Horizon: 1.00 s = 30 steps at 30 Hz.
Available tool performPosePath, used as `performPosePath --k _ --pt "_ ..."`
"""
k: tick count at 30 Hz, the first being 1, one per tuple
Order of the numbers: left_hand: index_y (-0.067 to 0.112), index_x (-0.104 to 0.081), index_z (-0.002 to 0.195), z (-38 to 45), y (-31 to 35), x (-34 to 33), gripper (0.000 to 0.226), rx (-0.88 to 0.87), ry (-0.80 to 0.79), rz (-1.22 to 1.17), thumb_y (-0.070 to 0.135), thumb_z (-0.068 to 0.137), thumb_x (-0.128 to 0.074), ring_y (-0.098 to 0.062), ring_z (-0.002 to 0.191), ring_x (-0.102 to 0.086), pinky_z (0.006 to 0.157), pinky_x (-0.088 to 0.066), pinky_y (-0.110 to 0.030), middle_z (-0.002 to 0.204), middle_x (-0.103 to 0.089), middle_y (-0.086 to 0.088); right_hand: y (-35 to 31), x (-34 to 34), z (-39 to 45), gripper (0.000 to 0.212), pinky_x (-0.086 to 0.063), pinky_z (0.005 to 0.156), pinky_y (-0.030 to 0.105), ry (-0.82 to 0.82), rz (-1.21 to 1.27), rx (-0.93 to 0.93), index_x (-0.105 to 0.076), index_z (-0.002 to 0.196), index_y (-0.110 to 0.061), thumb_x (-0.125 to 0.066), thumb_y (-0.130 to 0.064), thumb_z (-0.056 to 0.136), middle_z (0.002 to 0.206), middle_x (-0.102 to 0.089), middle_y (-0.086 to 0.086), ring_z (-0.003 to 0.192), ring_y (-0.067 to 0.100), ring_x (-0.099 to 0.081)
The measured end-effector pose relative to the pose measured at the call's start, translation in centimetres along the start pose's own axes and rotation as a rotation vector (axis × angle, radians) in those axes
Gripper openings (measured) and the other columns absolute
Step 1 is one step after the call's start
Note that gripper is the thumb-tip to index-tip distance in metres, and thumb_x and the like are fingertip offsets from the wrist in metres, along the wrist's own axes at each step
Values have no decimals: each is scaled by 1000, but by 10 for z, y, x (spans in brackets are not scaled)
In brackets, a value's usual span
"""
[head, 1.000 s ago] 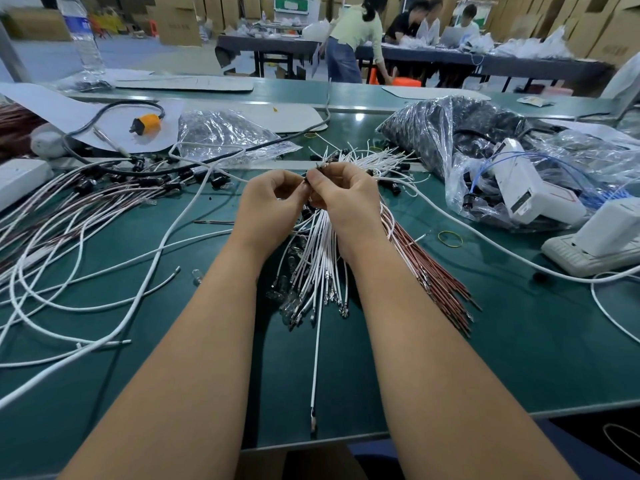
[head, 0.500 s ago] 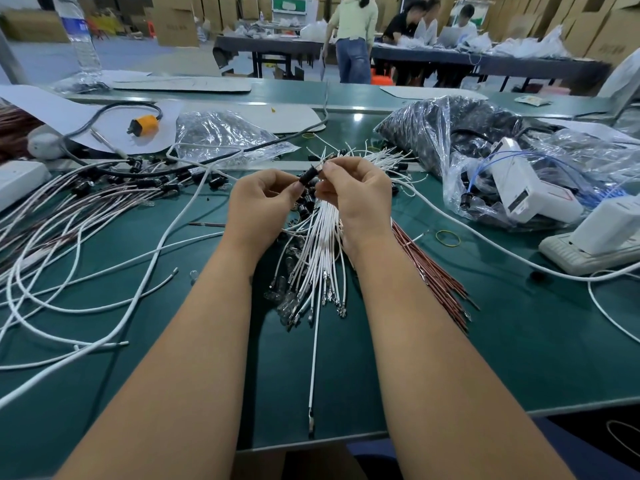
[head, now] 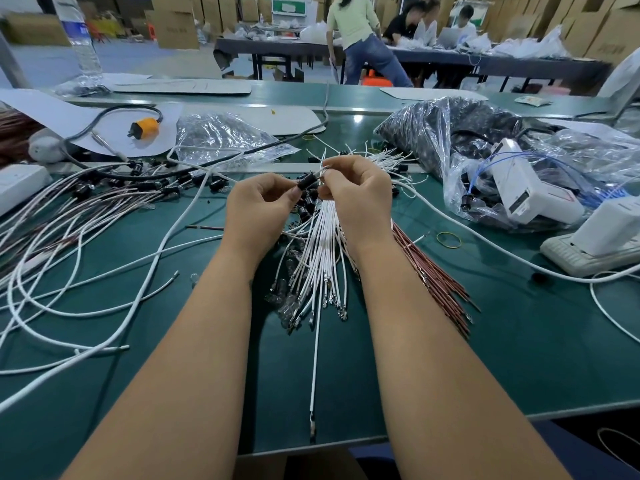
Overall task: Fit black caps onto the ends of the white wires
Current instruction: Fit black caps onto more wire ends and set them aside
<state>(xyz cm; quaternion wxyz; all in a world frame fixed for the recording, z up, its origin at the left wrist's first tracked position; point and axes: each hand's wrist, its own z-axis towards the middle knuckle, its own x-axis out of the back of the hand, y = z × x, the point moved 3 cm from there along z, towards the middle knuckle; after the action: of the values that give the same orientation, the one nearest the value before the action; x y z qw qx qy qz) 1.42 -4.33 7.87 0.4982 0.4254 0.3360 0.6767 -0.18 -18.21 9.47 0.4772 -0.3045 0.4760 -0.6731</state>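
Two hands meet above the green table (head: 519,358). My left hand (head: 258,206) pinches a black cap (head: 307,181) between thumb and fingertips; my right hand (head: 356,195) pinches the end of one white wire (head: 314,368), whose length hangs down from my grip toward me and ends near the table edge. Cap and wire end touch between my fingertips; whether the cap is fully seated I cannot tell. Directly under my hands lies the bundle of white wires (head: 322,258), several black caps showing at its upper end, bare metal tips at the end nearer me. Beyond my right hand more white ends fan out uncapped. Left of my grip lies a spread of wires with black caps (head: 83,190) already fitted. I judge the task partly done, with many ends left.
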Motion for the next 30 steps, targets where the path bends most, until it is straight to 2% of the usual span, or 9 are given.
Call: performPosePath --k 2,6,11,16,20,23,28,30 --pt "18 -69 81 0 -1 0 8 -10 -2 11 12 87 -68 -12 65 -55 63 -46 -23 71 -65 -2 -1 1 0 14 -59 67 34 2 18 -2 -67 80 -14 -61 -3 87 68 -66 -1 61 12 -63" --pt "19 -69 80 1 -1 -1 9 -16 6 17 12 86 -70 -9 64 -56 62 -47 -16 69 -65 3 0 1 2 14 -56 61 23 9 22 8 -64 81 -13 -62 -2 90 72 -65 5 55 7 -63" --pt "25 -68 75 1 -1 -2 16 -11 -16 13 12 86 -70 -5 58 -53 58 -44 -14 65 -63 7 1 1 3 19 -55 62 22 -13 21 24 -60 80 -16 -59 -1 93 77 -63 6 61 10 -61" --pt "19 -71 81 -1 0 -4 9 -14 -60 9 12 86 -69 -7 56 -50 54 -41 -15 66 -63 0 1 2 4 13 -46 52 16 2 23 21 -61 82 -12 -60 -3 92 74 -60 5 60 12 -54" --pt "23 -68 76 -2 2 -3 17 -18 -55 -14 9 87 -68 -3 54 -50 54 -41 -13 64 -63 3 2 4 5 9 -44 51 16 4 6 1 -66 84 -10 -63 -4 91 70 -59 2 56 10 -52" --pt "20 -68 77 -2 1 -3 16 -7 -57 -32 8 87 -66 -2 52 -48 52 -40 -12 63 -60 3 1 4 4 7 -45 52 16 -7 -19 9 -70 89 -7 -64 -4 90 71 -62 1 57 10 -54" --pt "18 -67 79 -2 2 -5 13 -26 -43 -33 8 87 -66 -12 62 -50 60 -42 -25 69 -62 -5 -1 2 1 7 -51 61 29 -29 -106 45 -72 86 -10 -67 -4 87 69 -64 2 57 12 -54" --pt "18 -67 79 -2 2 -5 13 -41 -36 -19 8 87 -66 -10 60 -50 61 -42 -24 67 -61 -1 -1 2 1 8 -50 57 23 -23 -82 36 -72 91 -7 -67 -2 87 67 -63 0 52 7 -53"
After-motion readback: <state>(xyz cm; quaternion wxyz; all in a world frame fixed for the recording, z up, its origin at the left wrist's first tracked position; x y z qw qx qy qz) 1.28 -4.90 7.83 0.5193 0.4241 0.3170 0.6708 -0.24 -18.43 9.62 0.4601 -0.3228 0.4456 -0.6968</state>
